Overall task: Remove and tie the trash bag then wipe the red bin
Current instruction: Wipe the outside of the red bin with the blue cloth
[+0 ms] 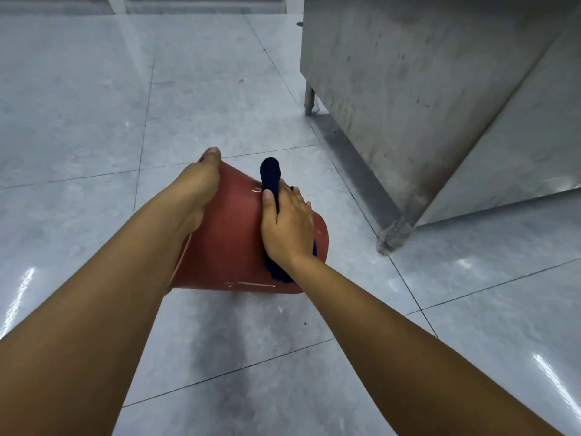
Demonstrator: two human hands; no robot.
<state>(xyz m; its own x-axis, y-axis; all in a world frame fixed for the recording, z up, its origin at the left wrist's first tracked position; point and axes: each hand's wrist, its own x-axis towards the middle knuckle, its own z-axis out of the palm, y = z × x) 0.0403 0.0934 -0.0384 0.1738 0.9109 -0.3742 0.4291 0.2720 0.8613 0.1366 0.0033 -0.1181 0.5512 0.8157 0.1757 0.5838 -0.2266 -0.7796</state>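
The red bin (232, 228) is tipped on its side above the floor, with its bottom pointing away. It has small pale scratches. A dark blue cloth (272, 176) lies pressed on its outside wall.

Commercial kitchen, stainless steel counter (424, 89), grey tiled floor (94, 89)

one red bin (229, 234), one dark cloth (271, 174), two hands, one steel cabinet (424, 89)
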